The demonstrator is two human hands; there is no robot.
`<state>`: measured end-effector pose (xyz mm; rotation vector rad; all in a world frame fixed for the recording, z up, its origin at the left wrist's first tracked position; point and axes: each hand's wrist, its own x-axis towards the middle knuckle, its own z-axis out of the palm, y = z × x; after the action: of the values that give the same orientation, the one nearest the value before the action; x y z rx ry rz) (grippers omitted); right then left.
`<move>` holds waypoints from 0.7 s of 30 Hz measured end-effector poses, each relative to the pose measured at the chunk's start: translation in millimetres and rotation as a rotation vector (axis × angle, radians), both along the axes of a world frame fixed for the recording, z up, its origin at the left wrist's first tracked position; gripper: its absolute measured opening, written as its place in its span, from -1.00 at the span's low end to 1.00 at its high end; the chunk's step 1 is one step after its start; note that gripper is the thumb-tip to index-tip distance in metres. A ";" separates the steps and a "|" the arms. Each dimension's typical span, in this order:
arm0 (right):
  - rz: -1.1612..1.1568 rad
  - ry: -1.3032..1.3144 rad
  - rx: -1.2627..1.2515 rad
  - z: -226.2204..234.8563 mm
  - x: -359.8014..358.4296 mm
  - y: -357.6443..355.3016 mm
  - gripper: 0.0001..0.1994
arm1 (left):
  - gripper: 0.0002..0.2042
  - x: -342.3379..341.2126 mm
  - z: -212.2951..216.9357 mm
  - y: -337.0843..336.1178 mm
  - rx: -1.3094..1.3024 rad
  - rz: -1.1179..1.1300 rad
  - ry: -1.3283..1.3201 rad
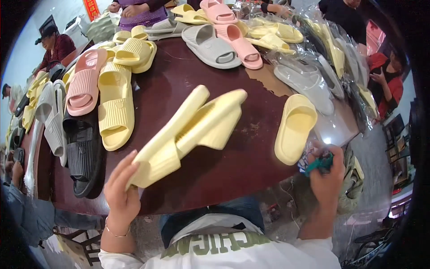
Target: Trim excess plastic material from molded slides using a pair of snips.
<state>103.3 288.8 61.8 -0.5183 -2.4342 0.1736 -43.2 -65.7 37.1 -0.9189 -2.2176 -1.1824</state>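
My left hand (122, 186) is closed round the lower end of a pair of pale yellow slippers (208, 123), held tilted above the table with the two laid together, one against the other. At the table's right edge my right hand (327, 177) is closed on a crumpled cloth (319, 162), teal with a patterned part. Close by it, a single yellow slipper (294, 127) lies on the table, its toe end partly hidden from view.
The dark red table (215, 179) carries pink (84, 83), yellow (115, 107), grey (211, 46) and black slippers (82, 157) along its left and far sides. Bagged slippers (307, 80) are heaped at the right. Other people stand or sit around, one in red (389, 80).
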 end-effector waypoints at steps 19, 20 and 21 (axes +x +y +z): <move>0.544 0.517 -1.187 -41.2 -77.7 -60.8 -0.63 | -0.78 7.6 0.6 -12.7 -0.062 -0.160 0.227; 0.503 0.541 -1.207 -43.0 -79.2 -56.3 -0.63 | -0.77 8.5 -0.7 -12.7 -0.038 -0.140 0.203; 0.461 0.564 -1.228 -44.2 -80.9 -54.2 -0.63 | -0.76 9.5 -2.2 -13.1 -0.014 -0.120 0.178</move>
<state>22.5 234.6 17.5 -0.2973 -1.6066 1.7804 -33.7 -78.8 34.9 -1.1313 -2.0558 -1.0923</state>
